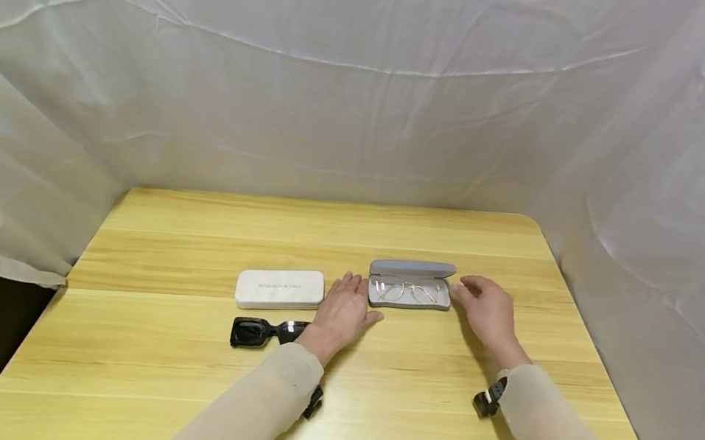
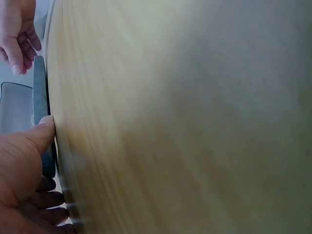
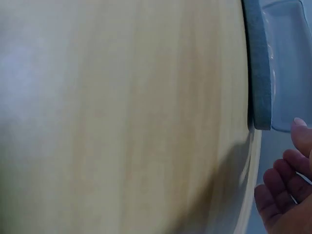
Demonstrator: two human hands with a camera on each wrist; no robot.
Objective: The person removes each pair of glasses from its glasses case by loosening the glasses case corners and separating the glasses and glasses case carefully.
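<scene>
Head view: an open grey glasses case (image 1: pixel 409 294) is seen on the tabletop (image 1: pixel 187 362), its long axis running left to right, the raised lid on the far side. Wire-framed glasses (image 1: pixel 408 290) lie inside, lenses aligned with the case. The left hand (image 1: pixel 343 315) lies flat just left of the case, fingers straight; the right hand (image 1: pixel 489 314) is held just right of it, fingers relaxed, nothing gripped. A closed white case (image 1: pixel 279 288) and black sunglasses (image 1: pixel 264 332) lie further left.

Left wrist view: the left thumb (image 2: pixel 41 134) is shown beside the case edge (image 2: pixel 40 92).

Right wrist view: the right fingertips (image 3: pixel 301 134) appear near the case end (image 3: pixel 259 73).
</scene>
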